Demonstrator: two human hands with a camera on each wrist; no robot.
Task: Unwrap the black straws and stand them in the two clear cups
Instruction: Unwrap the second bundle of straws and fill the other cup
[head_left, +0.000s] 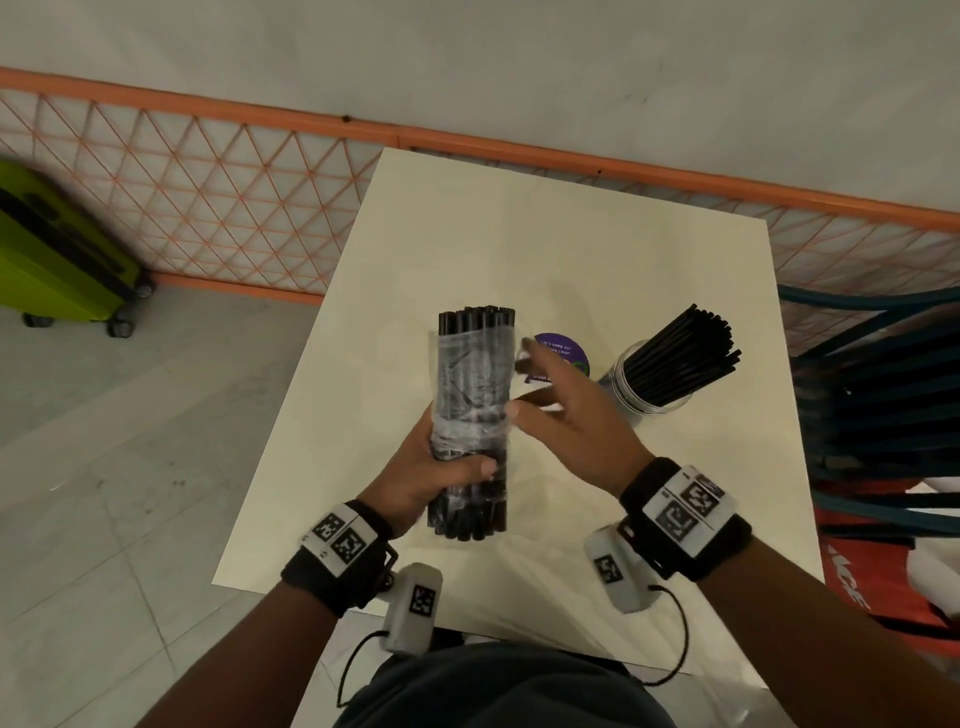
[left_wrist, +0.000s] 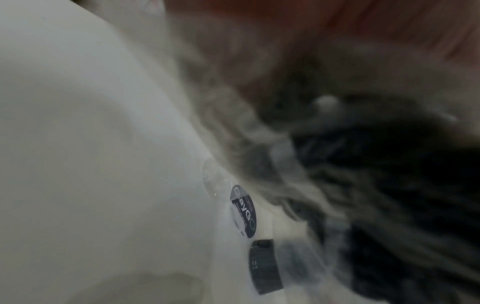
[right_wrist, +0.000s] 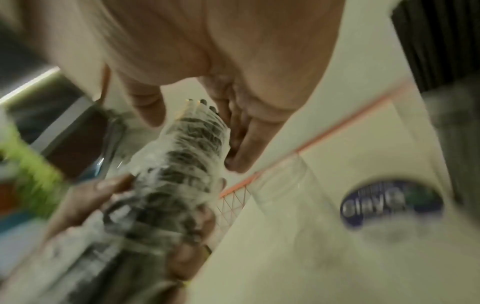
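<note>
A bundle of black straws (head_left: 471, 415) in crinkled clear plastic wrap is held upright-tilted over the white table (head_left: 571, 234). My left hand (head_left: 441, 467) grips its lower half, thumb across the front. My right hand (head_left: 558, 405) hovers at the bundle's right side with fingers spread and the thumb tip at the wrap. In the right wrist view the same fingers (right_wrist: 241, 152) flank the wrapped bundle (right_wrist: 182, 164). One clear cup (head_left: 652, 389) at the right holds several unwrapped black straws. A second, empty clear cup (right_wrist: 280, 185) stands beyond the bundle, mostly hidden in the head view.
A round purple sticker (head_left: 563, 353) lies on the table between the cups. An orange mesh fence (head_left: 234, 208) runs behind the table, with a green suitcase (head_left: 57, 249) on the floor at the left. A dark slatted chair (head_left: 872, 395) stands at the table's right.
</note>
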